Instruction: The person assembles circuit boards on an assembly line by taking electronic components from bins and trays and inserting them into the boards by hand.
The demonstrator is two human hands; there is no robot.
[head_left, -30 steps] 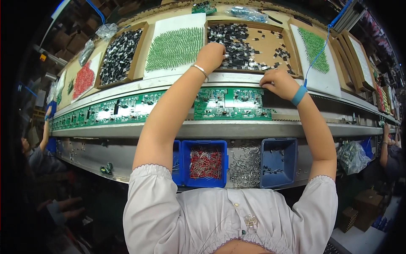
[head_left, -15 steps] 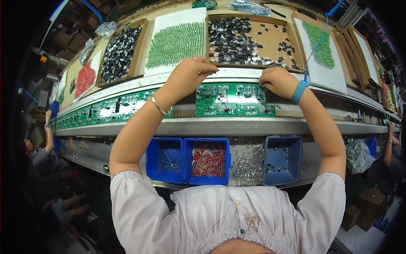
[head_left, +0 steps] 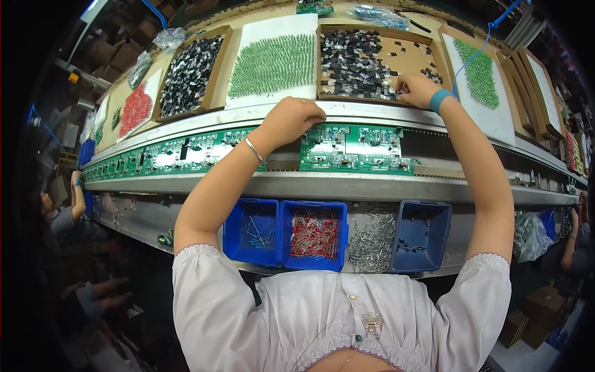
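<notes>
My left hand (head_left: 291, 118) is curled into a loose fist over the left end of a green circuit board (head_left: 356, 149) on the conveyor rail; a thin bracelet sits on its wrist. Nothing shows between its fingers. My right hand (head_left: 416, 88), with a blue wrist strap, reaches into the cardboard tray of black components (head_left: 362, 56) behind the board. Its fingertips touch the loose black parts at the tray's front right, and I cannot see whether they pinch one.
A row of green boards (head_left: 161, 155) runs left along the rail. Behind it stand a sheet of green parts (head_left: 273, 62), trays of black parts (head_left: 189, 74) and red parts (head_left: 135, 108). Blue bins (head_left: 313, 235) and loose metal clips (head_left: 372, 239) sit below. A person's arm (head_left: 74, 198) is at the far left.
My left hand has come back from the black component tray to the board's left end. My right hand has lifted off the board and gone up into the black component tray.
</notes>
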